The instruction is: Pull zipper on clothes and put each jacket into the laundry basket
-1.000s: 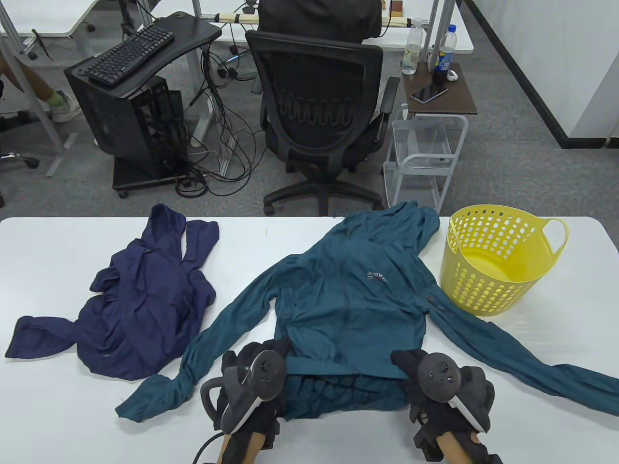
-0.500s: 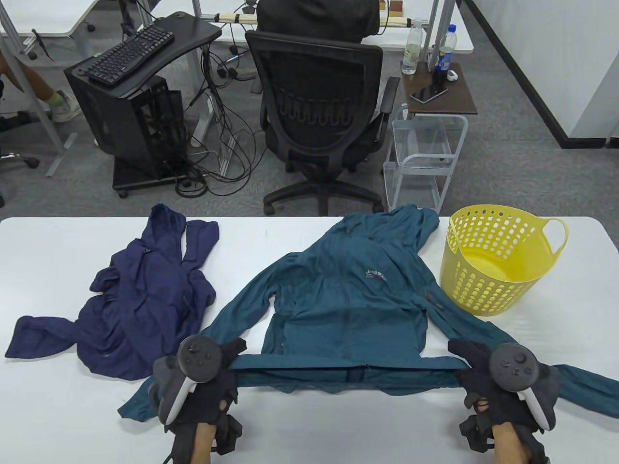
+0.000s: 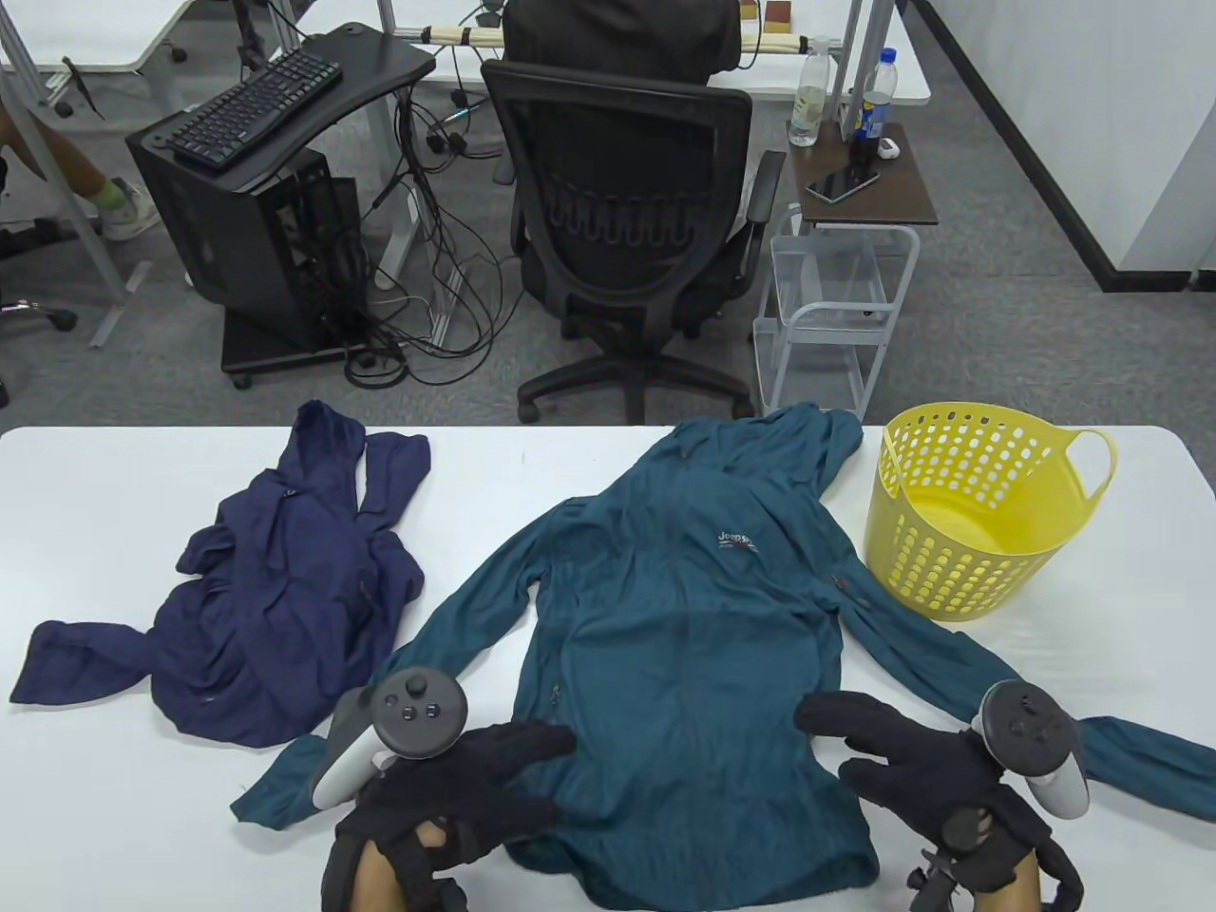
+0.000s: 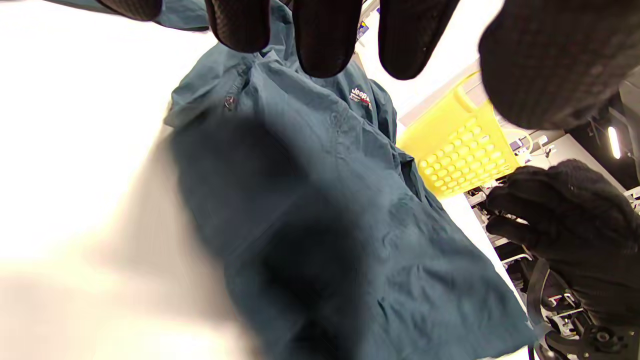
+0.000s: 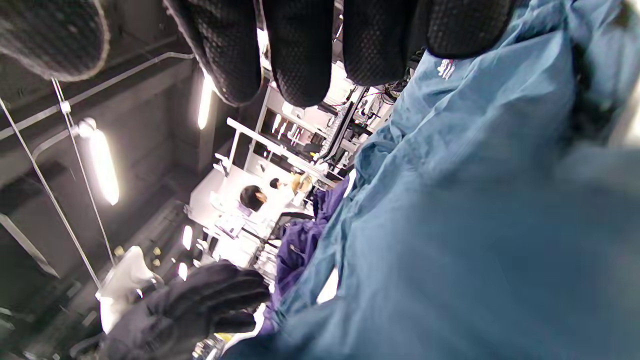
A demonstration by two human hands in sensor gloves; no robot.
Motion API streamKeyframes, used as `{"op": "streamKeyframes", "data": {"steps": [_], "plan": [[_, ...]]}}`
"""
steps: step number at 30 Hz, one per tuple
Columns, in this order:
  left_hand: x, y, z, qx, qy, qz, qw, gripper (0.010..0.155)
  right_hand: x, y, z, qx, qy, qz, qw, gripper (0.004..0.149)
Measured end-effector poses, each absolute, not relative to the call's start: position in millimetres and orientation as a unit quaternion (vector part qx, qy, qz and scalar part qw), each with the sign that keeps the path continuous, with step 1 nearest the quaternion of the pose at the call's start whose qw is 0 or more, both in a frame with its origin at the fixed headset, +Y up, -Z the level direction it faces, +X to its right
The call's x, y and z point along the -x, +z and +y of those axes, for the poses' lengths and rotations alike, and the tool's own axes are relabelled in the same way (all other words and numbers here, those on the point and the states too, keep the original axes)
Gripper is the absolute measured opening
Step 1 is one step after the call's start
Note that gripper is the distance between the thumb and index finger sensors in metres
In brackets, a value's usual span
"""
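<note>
Flanking the teal jacket [image 3: 679, 608]: navy jacket [image 3: 275, 589], yellow basket [image 3: 978, 513]; left hand [image 3: 465, 788], right hand [image 3: 912, 760] released.

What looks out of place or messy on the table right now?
The navy jacket lies crumpled in a heap at the table's left, unlike the teal jacket spread flat in the middle. The yellow laundry basket leans tilted rather than standing upright.

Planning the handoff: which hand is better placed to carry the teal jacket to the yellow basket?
Right, probably. The right hand rests open at the teal jacket's right hem, on the same side as the yellow basket. The left hand lies open at the opposite hem, farther from it.
</note>
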State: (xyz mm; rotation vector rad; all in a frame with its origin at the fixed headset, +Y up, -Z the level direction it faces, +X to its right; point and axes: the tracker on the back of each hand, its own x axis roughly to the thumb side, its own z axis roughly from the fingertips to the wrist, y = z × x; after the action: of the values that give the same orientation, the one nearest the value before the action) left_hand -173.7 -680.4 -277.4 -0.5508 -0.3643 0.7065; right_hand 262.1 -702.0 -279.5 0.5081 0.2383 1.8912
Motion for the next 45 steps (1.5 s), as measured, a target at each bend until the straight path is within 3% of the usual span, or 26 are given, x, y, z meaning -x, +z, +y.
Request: {"op": "streamKeyframes", "data": {"steps": [3, 7, 11, 14, 17, 21, 26, 31, 37, 42, 45], "plan": [[165, -284, -692, 0.273, 0.312, -0.132, 0.9, 0.079, -251, -289, -717, -0.135, 0.846, 0.091, 0.508, 0.065], [147, -298, -725, 0.251, 0.192, -0.042, 0.948, 0.071, -225, -303, -745, -0.066, 0.94, 0.12, 0.311, 0.058], [125, -312, -762, 0.253, 0.064, -0.073, 0.963, 0.065, -202, -310, -771, -0.062, 0.956, 0.174, 0.228, 0.058], [123, -315, -773, 0.274, 0.058, -0.057, 0.958, 0.063, -199, -311, -778, -0.051, 0.961, 0.197, 0.187, 0.06], [127, -314, -770, 0.274, 0.065, -0.039, 0.959, 0.061, -204, -309, -774, -0.035, 0.967, 0.179, 0.18, 0.058], [133, -300, -753, 0.329, 0.08, -0.009, 0.941, 0.06, -195, -294, -761, -0.033, 0.959, 0.23, 0.16, 0.056], [131, -281, -733, 0.344, 0.055, -0.026, 0.937, 0.069, -168, -258, -747, -0.108, 0.965, 0.227, 0.073, 0.053], [133, -278, -714, 0.316, 0.082, -0.032, 0.945, 0.068, -158, -244, -731, -0.134, 0.941, 0.286, 0.118, 0.05], [141, -311, -689, 0.144, 0.147, -0.005, 0.979, 0.067, -180, -291, -698, -0.033, 0.981, 0.096, 0.168, 0.057], [144, -349, -718, 0.148, 0.136, 0.006, 0.98, 0.067, -189, -334, -725, 0.007, 0.968, 0.15, 0.202, 0.072], [143, -363, -745, 0.179, 0.12, 0.018, 0.976, 0.065, -192, -349, -751, 0.026, 0.965, 0.177, 0.192, 0.072]]}}
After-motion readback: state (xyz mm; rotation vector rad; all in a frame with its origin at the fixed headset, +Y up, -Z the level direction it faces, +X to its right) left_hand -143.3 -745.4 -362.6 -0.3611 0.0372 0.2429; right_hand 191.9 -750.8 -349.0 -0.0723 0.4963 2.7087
